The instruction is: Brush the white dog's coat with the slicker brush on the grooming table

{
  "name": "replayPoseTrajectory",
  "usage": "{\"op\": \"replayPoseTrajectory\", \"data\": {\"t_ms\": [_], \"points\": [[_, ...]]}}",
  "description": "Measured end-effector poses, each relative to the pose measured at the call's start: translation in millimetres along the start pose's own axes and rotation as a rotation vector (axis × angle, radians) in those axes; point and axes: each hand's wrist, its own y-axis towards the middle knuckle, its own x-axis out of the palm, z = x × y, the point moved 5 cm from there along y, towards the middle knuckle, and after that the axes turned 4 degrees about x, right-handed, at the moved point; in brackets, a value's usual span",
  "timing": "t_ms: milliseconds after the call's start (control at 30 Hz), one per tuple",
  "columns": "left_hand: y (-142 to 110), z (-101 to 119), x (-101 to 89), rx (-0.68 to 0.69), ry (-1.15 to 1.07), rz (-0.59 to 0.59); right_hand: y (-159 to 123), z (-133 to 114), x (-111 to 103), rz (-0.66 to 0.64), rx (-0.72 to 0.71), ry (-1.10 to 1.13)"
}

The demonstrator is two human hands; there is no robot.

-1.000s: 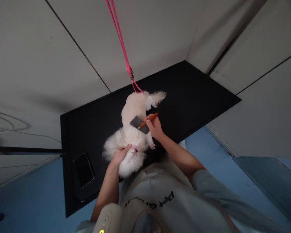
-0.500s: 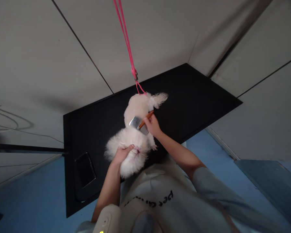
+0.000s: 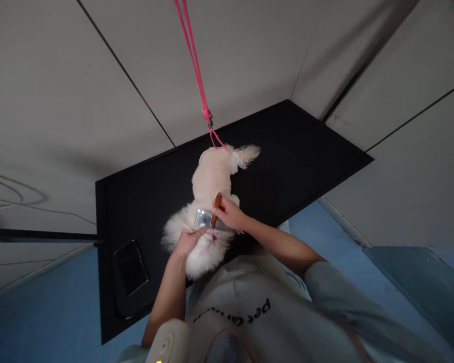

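A small white dog (image 3: 212,174) is on the black tabletop, its close-cut back toward the far edge and its fluffy head (image 3: 206,259) toward me. My left hand (image 3: 187,241) grips the side of the head, thumb across the fur; the other fingers are mostly hidden. In my right hand (image 3: 230,214) is a slicker brush (image 3: 203,218) with a wooden handle and a shiny metal back. Its head lies against the fluffy fur just above my left thumb; the bristles are out of sight.
A pink grooming loop (image 3: 199,75) hangs from above and reaches the dog's rear. A black phone (image 3: 131,267) lies at the left of the black table (image 3: 287,151). Pale wall panels (image 3: 136,30) stand behind, and a loose cable (image 3: 53,209) runs at the left.
My right hand has brought the brush from the dog's back down toward me onto the head fur, its handle now more upright. My left hand keeps its hold on the head.
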Motion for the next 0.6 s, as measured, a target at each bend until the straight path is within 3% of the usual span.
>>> {"op": "replayPoseTrajectory", "data": {"t_ms": [100,133,233,267,300,400,433,533,567,600], "points": [[-0.9,-0.9,-7.8,0.015,0.050,0.092,-16.9,7.0,-21.6,0.383,-0.022,0.092],[-1.8,-0.9,-10.6,0.018,0.068,0.133,-23.1,9.0,-23.0,0.402,-0.041,0.114],[-5.7,-1.3,-15.4,0.017,0.092,0.216,-37.5,17.8,-7.0,0.098,-0.029,0.135],[-7.2,-1.4,-16.3,0.025,0.090,0.234,-42.1,22.2,-4.5,0.066,-0.004,0.150],[-8.7,-1.7,-17.3,0.036,0.086,0.250,-46.0,26.7,-6.4,0.117,0.017,0.175],[-12.9,-4.5,-22.3,0.058,0.070,0.309,-59.2,36.1,-21.0,0.475,0.005,0.258],[-13.7,-5.9,-24.2,0.060,0.061,0.325,-61.7,37.2,-19.5,0.473,-0.008,0.270],[-13.6,-10.5,-29.0,0.043,0.031,0.339,-63.6,39.4,2.0,0.140,0.016,0.279],[-13.1,-11.7,-30.3,0.037,0.031,0.337,-64.6,40.7,6.2,0.086,0.037,0.290],[-12.5,-13.0,-31.6,0.029,0.036,0.337,-65.6,42.0,5.5,0.118,0.046,0.306]]}}
